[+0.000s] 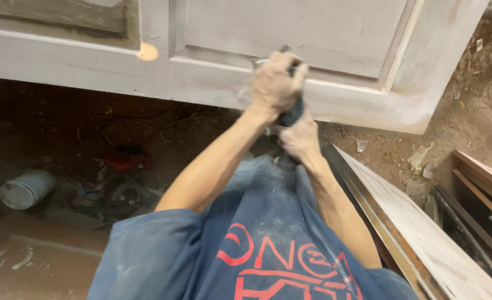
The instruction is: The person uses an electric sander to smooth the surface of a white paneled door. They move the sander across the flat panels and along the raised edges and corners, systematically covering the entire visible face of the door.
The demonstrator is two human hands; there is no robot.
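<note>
A dark teal power tool [291, 114], mostly hidden by the grip, sits against the lower rail of a pale, dust-coated panelled door [335, 33], just below the raised panel's moulded edge. The left hand [275, 83] is closed over the tool's top where it meets the door, and the right hand [298, 139] is wrapped around its rear end just below, both dusted white. Beneath the door lies a dirt floor [468, 105] with tangled cables [129, 125], a red object [125, 160], a grey cylindrical can [26, 189] on its side, and stacked boards [423, 222] at right.
</note>
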